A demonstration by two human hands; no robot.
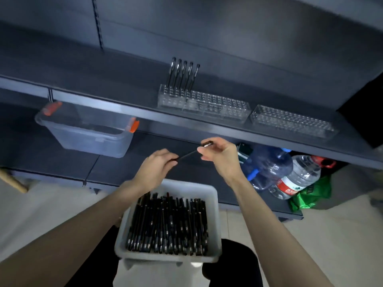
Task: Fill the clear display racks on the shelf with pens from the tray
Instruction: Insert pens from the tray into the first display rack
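A white tray point(215, 206) full of black pens sits on my lap, low in the middle. Above it I hold one black pen point(187, 155) between both hands. My left hand point(157, 166) pinches its lower end and my right hand point(219, 156) grips its upper end, near the silver tip. On the dark shelf stand two clear display racks. The left rack point(215, 106) has several black pens point(183, 76) standing upright at its left end. The right rack point(292, 122) holds no pens.
A clear plastic bin point(87, 133) with orange latches hangs under the shelf edge point(103, 98) at the left. Large water bottles point(269, 166) and a green bag point(310, 195) stand on the lower shelf at the right. A wooden handle point(14, 183) shows at the far left.
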